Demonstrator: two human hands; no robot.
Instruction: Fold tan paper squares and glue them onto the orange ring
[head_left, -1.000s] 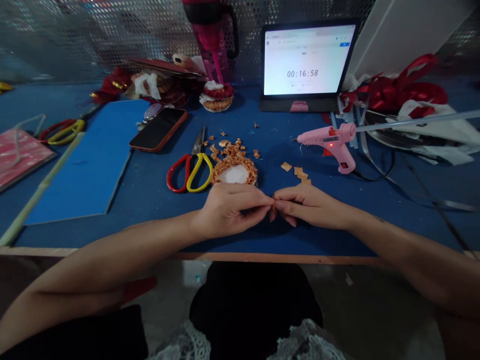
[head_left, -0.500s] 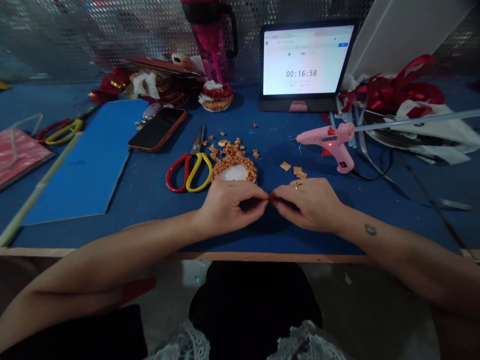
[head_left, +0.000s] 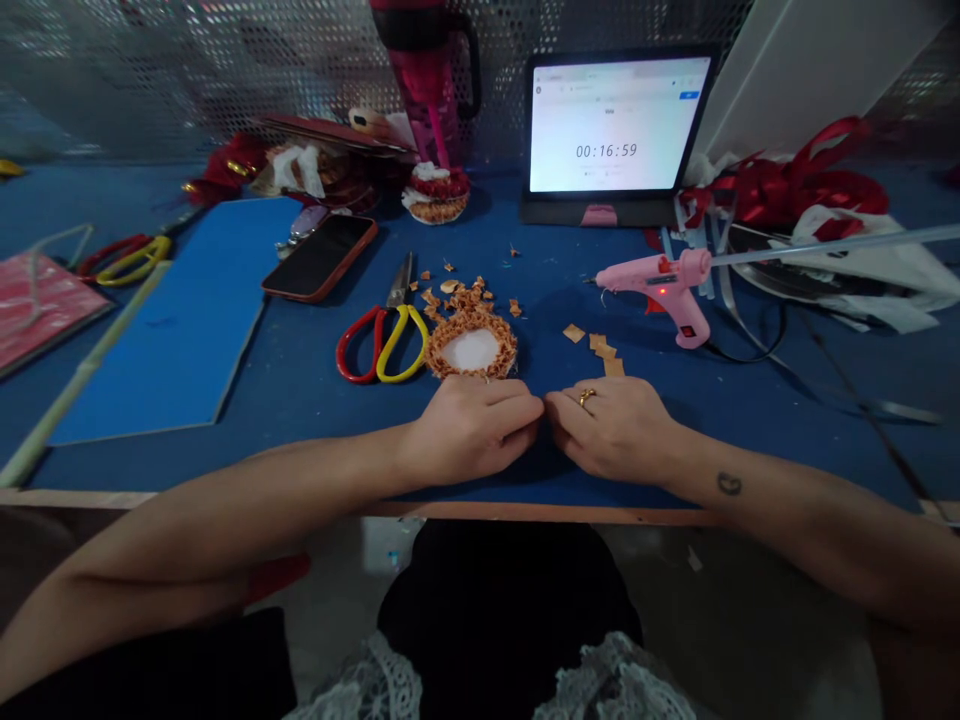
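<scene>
My left hand (head_left: 480,428) and my right hand (head_left: 609,425) meet knuckle to knuckle near the front of the table, both with fingers curled in. Whatever they pinch is hidden behind the fingers. Just beyond my left hand lies a round piece with a white centre (head_left: 471,350) and a ring of crinkled orange-brown bits (head_left: 444,325). Loose crinkled bits (head_left: 471,297) are heaped at its far side. Several small flat tan squares (head_left: 598,343) lie beyond my right hand. Scissors (head_left: 391,335) with one red and one yellow handle rest left of the round piece.
A pink glue gun (head_left: 664,285) with a lit red light stands at right, its cord trailing. Behind are a tablet (head_left: 616,130) showing a timer, a pink tumbler (head_left: 427,85) and red ribbon (head_left: 802,180). At left lie a phone (head_left: 322,258) and a blue board (head_left: 180,330).
Both hands have come slightly nearer to me and curled more tightly, covering the small brown bit at the fingertips. More of the round piece shows. The view has shifted slightly.
</scene>
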